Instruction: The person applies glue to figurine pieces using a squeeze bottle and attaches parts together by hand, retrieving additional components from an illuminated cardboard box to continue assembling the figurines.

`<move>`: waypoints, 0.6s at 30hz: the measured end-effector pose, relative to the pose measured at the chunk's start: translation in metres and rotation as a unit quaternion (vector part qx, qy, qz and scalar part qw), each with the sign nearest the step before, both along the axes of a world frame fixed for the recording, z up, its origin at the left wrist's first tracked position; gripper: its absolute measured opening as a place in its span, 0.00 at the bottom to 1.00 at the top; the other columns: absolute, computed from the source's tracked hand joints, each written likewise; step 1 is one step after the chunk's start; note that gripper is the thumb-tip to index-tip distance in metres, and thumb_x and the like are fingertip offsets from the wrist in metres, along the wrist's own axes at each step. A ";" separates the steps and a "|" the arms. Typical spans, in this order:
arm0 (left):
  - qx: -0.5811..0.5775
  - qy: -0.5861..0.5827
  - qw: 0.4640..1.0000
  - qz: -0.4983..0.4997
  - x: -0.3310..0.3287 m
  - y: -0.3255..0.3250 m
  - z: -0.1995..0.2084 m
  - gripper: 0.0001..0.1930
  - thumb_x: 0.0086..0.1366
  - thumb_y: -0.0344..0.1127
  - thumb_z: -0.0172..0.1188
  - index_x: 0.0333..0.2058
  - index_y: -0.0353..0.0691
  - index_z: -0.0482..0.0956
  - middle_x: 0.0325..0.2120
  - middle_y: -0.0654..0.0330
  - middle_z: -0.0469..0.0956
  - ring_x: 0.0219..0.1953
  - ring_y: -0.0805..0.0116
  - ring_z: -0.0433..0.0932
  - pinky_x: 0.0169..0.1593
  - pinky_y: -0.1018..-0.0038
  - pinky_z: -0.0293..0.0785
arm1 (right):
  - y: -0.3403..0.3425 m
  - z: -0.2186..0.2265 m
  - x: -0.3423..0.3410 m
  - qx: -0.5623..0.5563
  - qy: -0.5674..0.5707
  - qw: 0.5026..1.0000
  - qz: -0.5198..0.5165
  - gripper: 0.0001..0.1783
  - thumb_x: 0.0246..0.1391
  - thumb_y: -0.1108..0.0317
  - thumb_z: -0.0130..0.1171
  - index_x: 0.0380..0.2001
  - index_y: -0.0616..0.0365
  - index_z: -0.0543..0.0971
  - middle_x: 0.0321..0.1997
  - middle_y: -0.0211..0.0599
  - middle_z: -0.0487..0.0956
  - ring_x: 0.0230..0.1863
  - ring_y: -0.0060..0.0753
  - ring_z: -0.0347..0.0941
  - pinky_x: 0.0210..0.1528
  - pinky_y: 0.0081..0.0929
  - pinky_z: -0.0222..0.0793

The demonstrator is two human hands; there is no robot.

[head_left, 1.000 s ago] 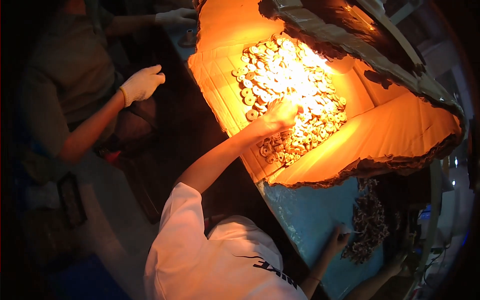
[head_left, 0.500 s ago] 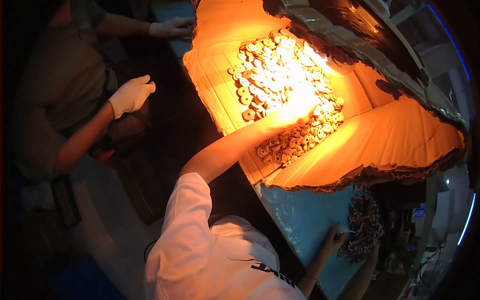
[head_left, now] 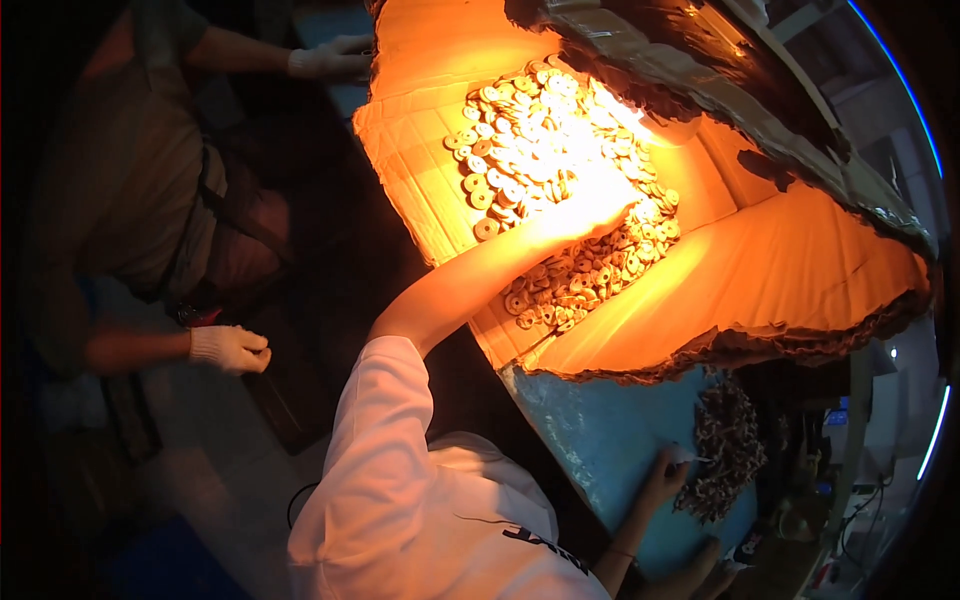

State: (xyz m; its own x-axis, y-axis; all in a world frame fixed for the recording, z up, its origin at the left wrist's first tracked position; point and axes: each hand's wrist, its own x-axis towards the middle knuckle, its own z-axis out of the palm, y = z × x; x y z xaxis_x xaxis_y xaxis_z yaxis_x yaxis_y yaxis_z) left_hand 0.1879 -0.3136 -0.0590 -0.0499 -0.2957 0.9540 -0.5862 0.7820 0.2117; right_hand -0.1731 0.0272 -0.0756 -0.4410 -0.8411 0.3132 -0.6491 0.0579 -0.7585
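Observation:
My left arm, in a white sleeve, reaches across the front edge of an open cardboard box point(head_left: 800, 270). My left hand point(head_left: 600, 212) is on a heap of round flat pieces with center holes point(head_left: 590, 277) inside the box. Strong yellow-white light washes out my fingers, so I cannot make out their pose or any piece in them. Many pieces beside the hand are lost in the same glare. My right hand is not in view.
A co-worker's gloved hand point(head_left: 230, 349) is at left; their other gloved hand point(head_left: 333, 58) is by the box's far-left edge. At lower right, another person's hand point(head_left: 668, 474) works beside a dark pile of twisted bits point(head_left: 728, 450) on the blue tabletop point(head_left: 600, 425). The box flaps are ragged.
The co-worker's nearer gloved hand has dropped toward me. At lower right, the other person's lower hand has drawn back from the dark pile. My left arm stays almost where it was.

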 end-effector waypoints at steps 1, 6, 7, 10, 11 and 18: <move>0.019 -0.023 0.999 0.037 0.000 -0.005 -0.001 0.07 0.48 0.36 0.53 0.19 0.42 0.67 0.12 0.60 0.63 0.17 0.67 0.65 0.22 0.71 0.61 | -0.001 0.001 0.003 0.000 0.000 1.000 -0.001 0.17 0.53 0.69 0.53 0.45 0.68 0.70 0.42 0.40 0.74 0.40 0.28 0.70 0.42 0.25 0.66; 0.113 -0.138 0.959 0.219 -0.001 -0.010 0.003 0.11 0.46 0.36 0.54 0.10 0.43 0.65 0.07 0.61 0.61 0.12 0.70 0.63 0.14 0.76 0.57 | 0.000 0.002 0.005 -0.003 -0.012 1.000 -0.003 0.16 0.52 0.71 0.54 0.43 0.69 0.71 0.39 0.39 0.74 0.38 0.28 0.69 0.42 0.25 0.65; 0.114 -0.138 0.960 0.217 0.003 -0.010 0.004 0.11 0.46 0.36 0.54 0.10 0.43 0.65 0.07 0.61 0.61 0.12 0.70 0.63 0.14 0.76 0.57 | 0.001 0.002 0.003 -0.002 -0.011 1.000 -0.005 0.16 0.52 0.71 0.54 0.43 0.69 0.71 0.39 0.39 0.74 0.38 0.28 0.69 0.42 0.25 0.65; -0.020 0.138 0.981 -0.135 0.023 -0.002 0.016 0.14 0.46 0.38 0.56 0.10 0.43 0.63 0.07 0.63 0.60 0.11 0.71 0.59 0.15 0.77 0.56 | 0.001 0.002 0.001 0.016 -0.030 0.999 -0.009 0.19 0.53 0.69 0.53 0.46 0.69 0.69 0.42 0.40 0.73 0.40 0.28 0.69 0.43 0.26 0.66; 0.021 0.211 0.954 -0.210 0.026 -0.010 0.002 0.14 0.47 0.39 0.56 0.11 0.43 0.63 0.09 0.64 0.60 0.13 0.73 0.60 0.18 0.79 0.58 | -0.001 0.002 0.006 0.006 -0.023 1.000 0.000 0.19 0.53 0.69 0.53 0.46 0.69 0.69 0.42 0.40 0.74 0.40 0.29 0.70 0.42 0.26 0.66; -0.052 -0.061 0.995 -0.055 -0.005 0.020 -0.001 0.08 0.53 0.30 0.48 0.17 0.44 0.61 0.14 0.63 0.60 0.19 0.70 0.62 0.27 0.75 0.62 | -0.001 0.009 0.012 -0.004 -0.004 1.000 -0.015 0.15 0.52 0.72 0.53 0.43 0.68 0.71 0.39 0.38 0.74 0.39 0.28 0.68 0.43 0.26 0.65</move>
State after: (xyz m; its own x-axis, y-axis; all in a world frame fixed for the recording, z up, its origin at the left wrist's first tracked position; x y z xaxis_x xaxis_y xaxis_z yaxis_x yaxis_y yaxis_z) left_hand 0.1831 -0.2932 -0.0603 -0.1944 -0.1815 0.9640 -0.5127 0.8566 0.0578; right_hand -0.1614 0.0257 -0.0668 -0.4677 -0.8250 0.3172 -0.6415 0.0699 -0.7640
